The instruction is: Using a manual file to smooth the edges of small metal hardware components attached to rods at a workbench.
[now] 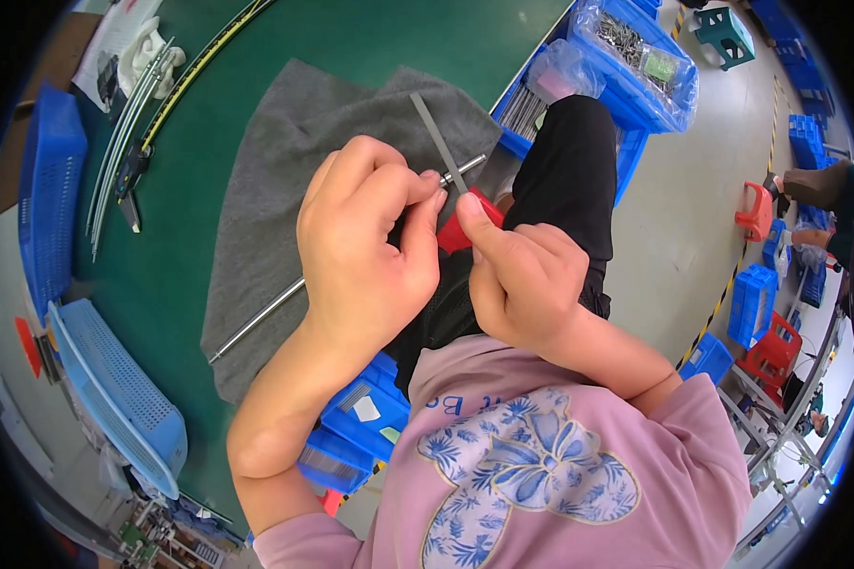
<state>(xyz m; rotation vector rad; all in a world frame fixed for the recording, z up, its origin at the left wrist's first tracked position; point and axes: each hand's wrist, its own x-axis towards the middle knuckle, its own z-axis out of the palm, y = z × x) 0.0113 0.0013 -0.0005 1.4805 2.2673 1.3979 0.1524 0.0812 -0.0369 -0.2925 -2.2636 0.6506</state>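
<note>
My left hand (365,237) is closed around a thin shiny metal rod (266,313), pinching it near its stepped upper end between thumb and fingertips. The rod's lower part slants down over the grey cloth (266,190); its middle is hidden behind the hand. My right hand (527,275) is closed on a flat grey file (434,133), thumb stretched along it. Just beyond the left fingertips, the file crosses the rod near its end and appears to touch it. The file's lower end is hidden in my right hand.
The cloth lies on a green tabletop (194,256). To the left are thin metal rods (123,142), a utility knife (131,175) and blue baskets (123,389). Blue bins (636,66) with metal parts stand at the upper right. A red stool (754,213) sits farther right.
</note>
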